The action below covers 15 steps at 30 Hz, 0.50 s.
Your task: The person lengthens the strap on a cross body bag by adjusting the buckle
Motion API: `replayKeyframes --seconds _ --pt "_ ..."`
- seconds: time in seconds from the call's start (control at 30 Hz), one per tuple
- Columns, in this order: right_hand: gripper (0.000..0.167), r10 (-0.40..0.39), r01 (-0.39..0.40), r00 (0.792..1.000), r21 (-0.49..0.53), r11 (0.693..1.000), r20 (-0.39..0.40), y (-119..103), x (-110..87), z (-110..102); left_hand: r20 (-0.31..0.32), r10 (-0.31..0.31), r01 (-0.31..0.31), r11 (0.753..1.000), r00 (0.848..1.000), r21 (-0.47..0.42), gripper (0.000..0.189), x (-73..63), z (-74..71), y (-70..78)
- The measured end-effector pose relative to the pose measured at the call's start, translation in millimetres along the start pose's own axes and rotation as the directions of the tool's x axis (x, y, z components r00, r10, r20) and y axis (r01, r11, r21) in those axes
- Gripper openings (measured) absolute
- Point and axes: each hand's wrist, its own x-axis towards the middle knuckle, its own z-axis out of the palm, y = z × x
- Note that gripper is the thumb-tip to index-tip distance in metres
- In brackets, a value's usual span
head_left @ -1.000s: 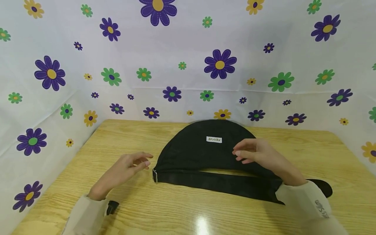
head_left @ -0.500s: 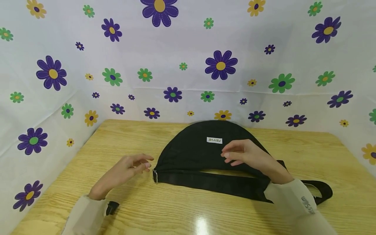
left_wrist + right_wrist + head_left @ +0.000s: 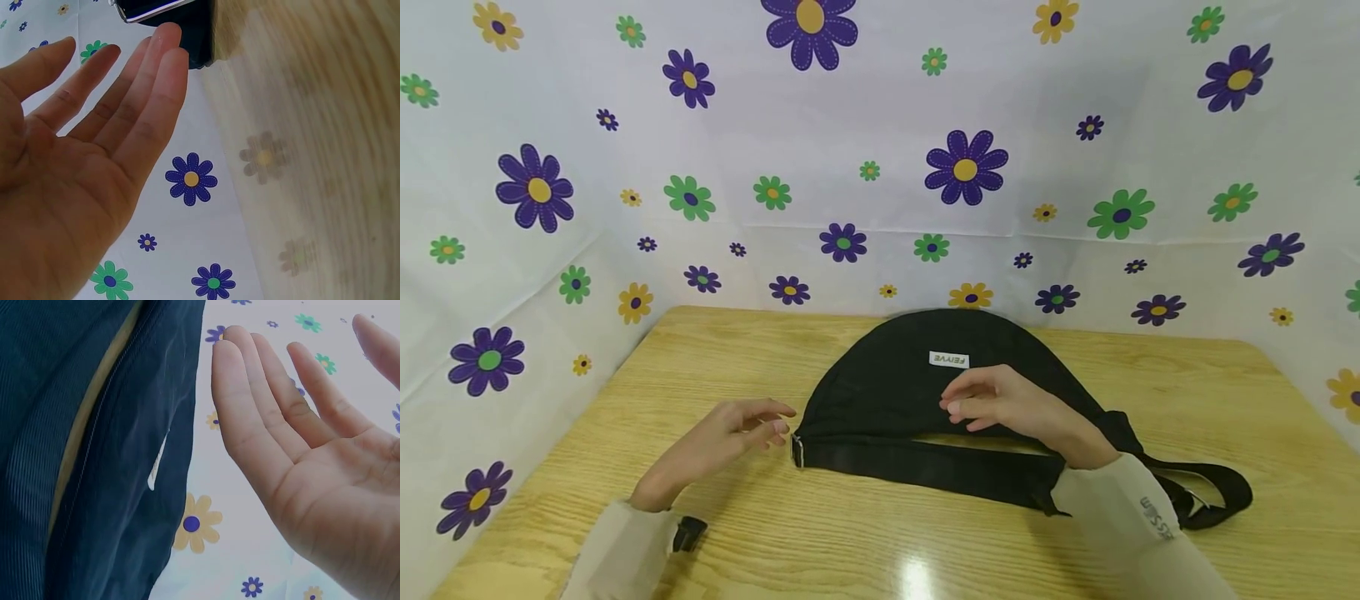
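A black half-moon crossbody bag (image 3: 880, 383) lies flat on the wooden table, its small white label (image 3: 949, 359) upside down in the head view. Its wide strap (image 3: 925, 471) runs along the near side, with a metal buckle (image 3: 797, 451) at the left end. My left hand (image 3: 730, 437) hovers just left of that buckle, fingers relaxed and holding nothing; the left wrist view shows the bare palm (image 3: 81, 181). Over the front of the bag hangs my right hand (image 3: 1007, 404), loosely bent and holding nothing. Part of the strap is hidden under the right sleeve.
The strap's looped end (image 3: 1225, 496) lies on the table (image 3: 730, 350) to the right. A white cloth (image 3: 880, 100) printed with flowers rises behind the table and along both sides. A small black clip (image 3: 688, 533) sits by the left cuff.
My right hand has moved left and slightly nearer across the bag, uncovering the looped strap end at the right. The left hand has barely moved, and the bag lies as before.
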Motion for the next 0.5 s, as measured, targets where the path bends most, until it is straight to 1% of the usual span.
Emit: replayKeyframes --seconds 0.27,0.5 --pt "0.035 0.01 -0.011 0.999 0.027 1.0 0.052 0 10.8 9 0.023 -0.042 0.044 0.996 0.999 -0.078 0.033 1.0 0.3 -0.2" --pt "0.035 0.015 -0.02 0.996 0.06 0.998 0.082 0 19.3 18 0.036 -0.052 0.055 0.994 0.998 -0.099 0.036 1.7 0.1 -0.8"
